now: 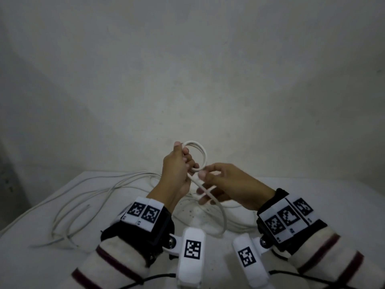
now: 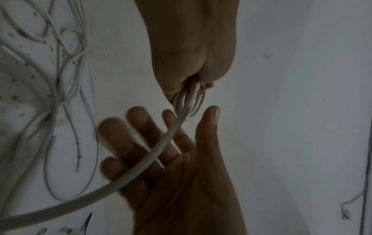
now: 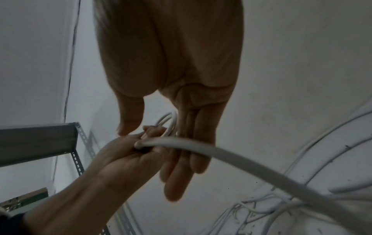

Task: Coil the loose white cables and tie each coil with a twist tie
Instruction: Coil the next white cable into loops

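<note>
My left hand grips a small coil of white cable held upright above the table; its fingers curl through the loops. In the left wrist view the coil sticks out of the closed left hand. The cable's free length leaves the coil and sags in a loop toward the table. My right hand is just right of the coil with straight, spread fingers. The cable lies across those fingers. I see no twist tie.
Several loose white cables sprawl over the white-covered table, mostly left of and under my hands. A bare wall stands close behind. A grey metal shelf is at the left of the right wrist view.
</note>
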